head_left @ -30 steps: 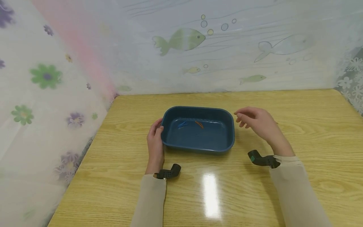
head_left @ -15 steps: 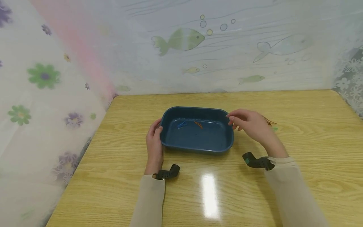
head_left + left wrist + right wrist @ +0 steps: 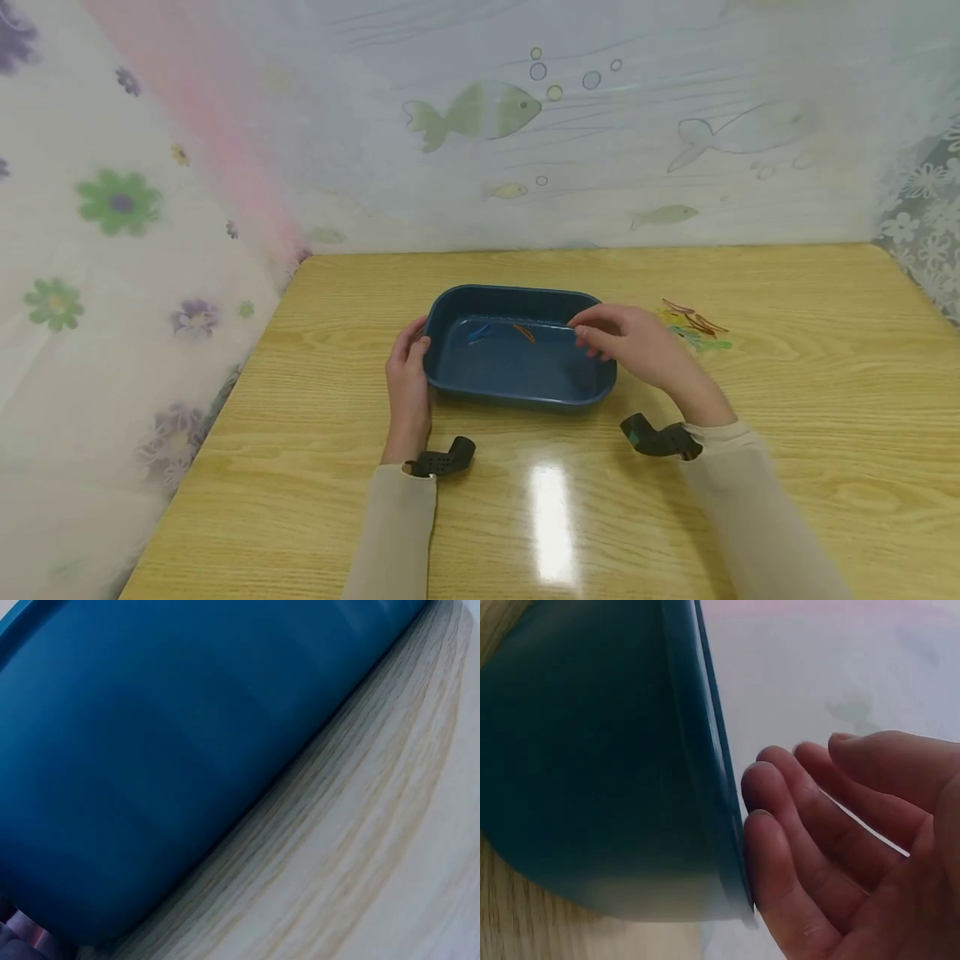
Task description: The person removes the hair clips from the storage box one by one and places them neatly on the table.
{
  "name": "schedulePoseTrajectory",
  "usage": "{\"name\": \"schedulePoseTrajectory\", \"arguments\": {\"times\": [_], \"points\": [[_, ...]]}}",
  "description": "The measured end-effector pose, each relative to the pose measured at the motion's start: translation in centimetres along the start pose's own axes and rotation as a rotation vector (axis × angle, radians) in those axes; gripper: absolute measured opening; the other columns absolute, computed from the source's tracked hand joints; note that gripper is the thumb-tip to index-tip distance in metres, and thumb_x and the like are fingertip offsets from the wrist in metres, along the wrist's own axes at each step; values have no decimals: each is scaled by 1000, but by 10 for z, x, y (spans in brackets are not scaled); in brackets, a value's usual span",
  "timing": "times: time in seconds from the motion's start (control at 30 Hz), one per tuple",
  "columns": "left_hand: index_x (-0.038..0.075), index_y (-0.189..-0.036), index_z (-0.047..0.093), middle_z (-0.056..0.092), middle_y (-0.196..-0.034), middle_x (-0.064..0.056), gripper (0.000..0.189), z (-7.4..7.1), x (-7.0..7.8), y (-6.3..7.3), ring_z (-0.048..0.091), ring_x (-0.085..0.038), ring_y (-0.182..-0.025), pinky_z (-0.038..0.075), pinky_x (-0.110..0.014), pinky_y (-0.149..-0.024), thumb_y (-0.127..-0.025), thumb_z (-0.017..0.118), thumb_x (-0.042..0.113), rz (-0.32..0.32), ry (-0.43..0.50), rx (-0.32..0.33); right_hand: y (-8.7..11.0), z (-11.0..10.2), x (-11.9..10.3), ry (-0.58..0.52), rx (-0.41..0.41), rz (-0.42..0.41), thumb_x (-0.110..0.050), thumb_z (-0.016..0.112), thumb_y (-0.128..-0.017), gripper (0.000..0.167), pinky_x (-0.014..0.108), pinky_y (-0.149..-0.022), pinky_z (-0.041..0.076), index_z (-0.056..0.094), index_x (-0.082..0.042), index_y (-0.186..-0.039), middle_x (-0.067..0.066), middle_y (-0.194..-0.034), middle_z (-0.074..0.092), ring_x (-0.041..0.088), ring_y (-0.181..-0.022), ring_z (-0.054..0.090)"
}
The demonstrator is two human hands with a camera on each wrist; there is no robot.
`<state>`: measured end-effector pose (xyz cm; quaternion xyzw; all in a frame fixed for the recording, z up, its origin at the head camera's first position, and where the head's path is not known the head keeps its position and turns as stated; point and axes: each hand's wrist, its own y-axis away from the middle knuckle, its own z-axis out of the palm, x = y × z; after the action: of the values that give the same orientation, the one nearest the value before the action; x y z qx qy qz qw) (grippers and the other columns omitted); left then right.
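A dark blue rectangular tub [image 3: 517,396] stands on the table. Inside lie a thin blue looped strip [image 3: 478,332] and a thin orange looped strip [image 3: 524,333]. My left hand [image 3: 409,375] holds the tub's left end, thumb at the rim. In the left wrist view the tub's wall [image 3: 195,735] hides most of that hand. My right hand [image 3: 637,346] is over the tub's right end with bent fingers. In the right wrist view its fingers [image 3: 769,851] are beside the tub's rim, thumb and index tips close together; whether something thin is between them is hidden.
Right of the tub, beyond the right hand, lies a loose pile of thin coloured strips [image 3: 697,327] in red, yellow and green. The wooden table [image 3: 300,467] runs back to a wall covering [image 3: 600,167] printed with fish.
My right hand has moved left, from beside the tub's right end to over its inside, and the pile of strips behind it has come into view. My left hand stays on the tub.
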<state>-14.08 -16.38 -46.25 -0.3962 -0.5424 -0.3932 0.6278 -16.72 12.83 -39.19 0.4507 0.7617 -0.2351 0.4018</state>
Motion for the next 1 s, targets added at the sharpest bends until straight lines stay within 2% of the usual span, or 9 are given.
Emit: {"name": "schedulePoseTrajectory", "arguments": {"times": [0.37,0.47,0.63,0.83,1.0], "points": [[20,-118,55,53,-119,6,28,-3,0,0,46,-8,-111,34,-29,-95,-93,43,18,7,4,-8,-3,7,-10,56,-66,-8,-31,48,-92,29,37,-72,48,56,-16,-115,7,-100,62,24,-84,58],[20,-118,55,53,-119,6,28,-3,0,0,46,-7,-111,33,-29,-96,-93,43,18,7,0,-8,-4,8,-12,101,-69,-11,-31,47,-92,31,35,-71,47,57,-13,-116,6,-99,63,20,-82,59],[20,-118,55,53,-119,7,28,-3,0,1,45,-7,-112,33,-29,-96,-93,43,19,2,-5,-1,-11,8,-16,202,-90,1,-31,48,-92,33,31,-66,46,57,-10,-116,2,-88,63,14,-74,57],[20,-119,55,53,-119,7,29,-2,-1,0,46,-7,-111,34,-29,-95,-92,44,18,-4,9,-6,-21,4,-23,286,-126,9,-28,48,-92,30,30,-62,46,56,-10,-115,3,-85,62,15,-68,56],[21,-119,55,53,-119,8,28,-2,-1,0,45,-6,-112,33,-28,-96,-93,44,20,-3,0,-11,-29,1,-30,319,-133,6,-25,48,-92,28,30,-61,46,57,-10,-114,4,-85,62,19,-70,58]]}}
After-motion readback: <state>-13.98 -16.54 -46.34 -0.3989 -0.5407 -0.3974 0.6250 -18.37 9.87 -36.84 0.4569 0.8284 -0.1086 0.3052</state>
